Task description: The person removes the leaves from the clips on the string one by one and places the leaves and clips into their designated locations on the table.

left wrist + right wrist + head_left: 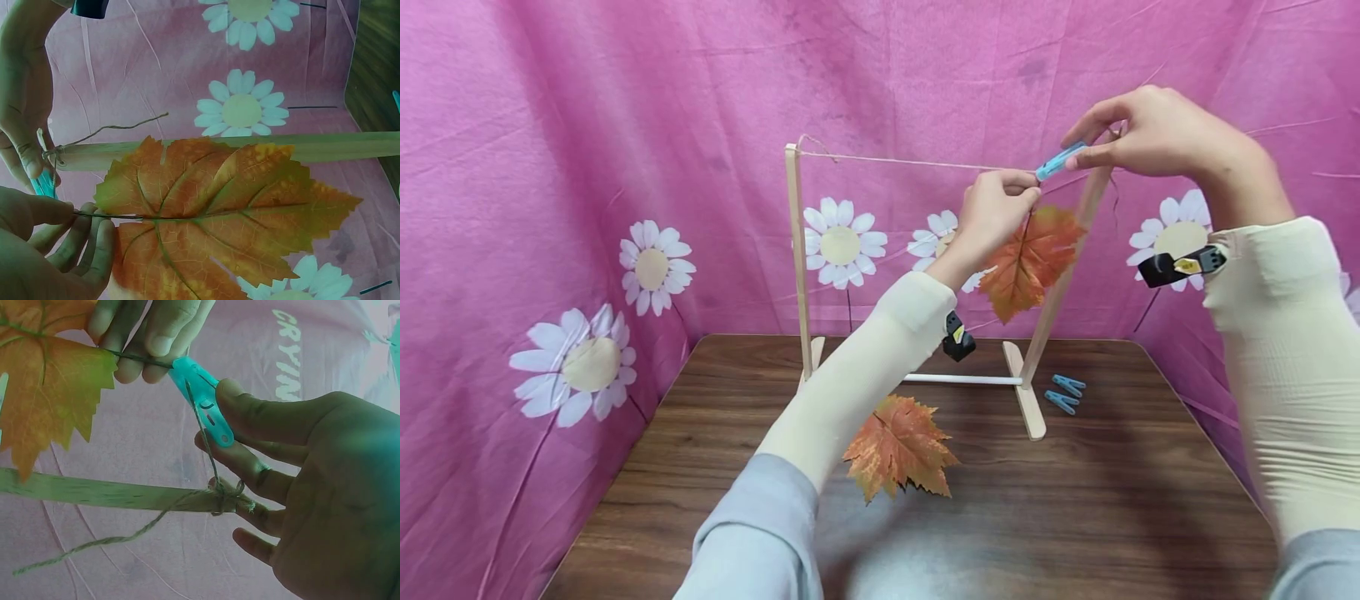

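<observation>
Between thumb and fingers, my right hand pinches a blue clothespin at the string, near the right post. My left hand pinches the dark stem of an orange maple leaf, which hangs below the fingers. In the right wrist view the tip of the clothespin meets the stem and the string. Whether its jaws have closed over both, I cannot tell. The left wrist view shows the leaf spread in front of the wooden post.
A wooden frame with a left post and a right post stands on the brown table, joined low by a white rod. A second maple leaf lies in front. Two blue clothespins lie right of the frame's foot.
</observation>
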The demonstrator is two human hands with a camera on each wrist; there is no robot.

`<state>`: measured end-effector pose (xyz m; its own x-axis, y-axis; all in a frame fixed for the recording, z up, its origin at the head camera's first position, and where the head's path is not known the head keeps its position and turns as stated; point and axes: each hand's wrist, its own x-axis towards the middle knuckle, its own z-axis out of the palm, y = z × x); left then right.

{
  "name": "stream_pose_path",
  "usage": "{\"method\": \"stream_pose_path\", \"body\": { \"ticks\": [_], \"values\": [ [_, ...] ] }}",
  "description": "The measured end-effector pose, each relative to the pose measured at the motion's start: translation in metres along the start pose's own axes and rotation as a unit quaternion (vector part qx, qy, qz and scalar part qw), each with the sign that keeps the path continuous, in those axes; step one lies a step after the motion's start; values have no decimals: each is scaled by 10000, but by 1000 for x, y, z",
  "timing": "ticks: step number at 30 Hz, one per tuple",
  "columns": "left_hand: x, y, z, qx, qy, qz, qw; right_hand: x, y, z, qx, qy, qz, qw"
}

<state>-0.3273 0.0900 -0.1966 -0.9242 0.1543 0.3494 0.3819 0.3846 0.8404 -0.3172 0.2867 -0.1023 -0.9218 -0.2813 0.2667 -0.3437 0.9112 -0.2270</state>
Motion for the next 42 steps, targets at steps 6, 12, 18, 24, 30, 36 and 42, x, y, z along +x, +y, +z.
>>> {"method": "stream_pose_path", "body": {
  "ticks": [6,12,18,24,30,36,42],
  "values": [
    [1,0,1,-22,-72,-3,10000,-2,0,3,539,-44,194,9983],
    [2,0,1,23,-73,63,10000,-2,2,4,673,218,154,9974],
    [3,-1,0,5,75,165,9998,-1,1,7,642,502,72,9966],
    [4,-2,-1,-97,169,203,9996,-1,-2,12,775,814,229,9934],
    [4,-2,-3,-312,214,133,9992,0,-5,13,814,1170,49,9898],
    [3,0,-7,-253,211,84,9994,-2,-8,12,982,1560,88,9828],
    [0,-4,-13,-323,124,90,9994,-1,-14,13,1281,1961,51,9722]
  ]
}}
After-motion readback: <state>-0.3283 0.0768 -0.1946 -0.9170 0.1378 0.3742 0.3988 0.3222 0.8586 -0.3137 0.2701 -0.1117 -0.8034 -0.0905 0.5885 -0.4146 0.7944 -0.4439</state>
